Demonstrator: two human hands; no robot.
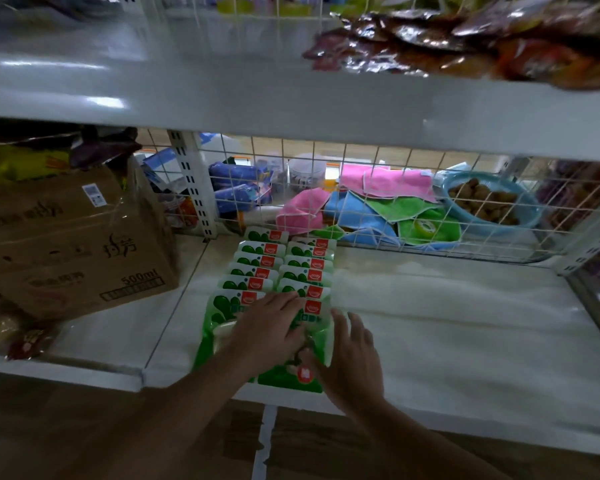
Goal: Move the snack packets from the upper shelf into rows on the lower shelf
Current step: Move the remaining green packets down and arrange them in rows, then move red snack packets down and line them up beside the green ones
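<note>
Box (73,237) far left on lower shelf (447,323). Packets (257,265) just right of box, in two overlapping rows running front to back (green-white, red mark on each). Left hand (271,327) flat on front packets, fingers straight, pressing, gripping nothing. Right hand (350,351) beside it at front packet's right edge, fingers loosely spread, not curled round it; thumb touches packet. Behind wire grid (361,161): cloths (378,206), basin (492,202). Upper shelf (222,95), right: heap of brown packets (465,43).
</note>
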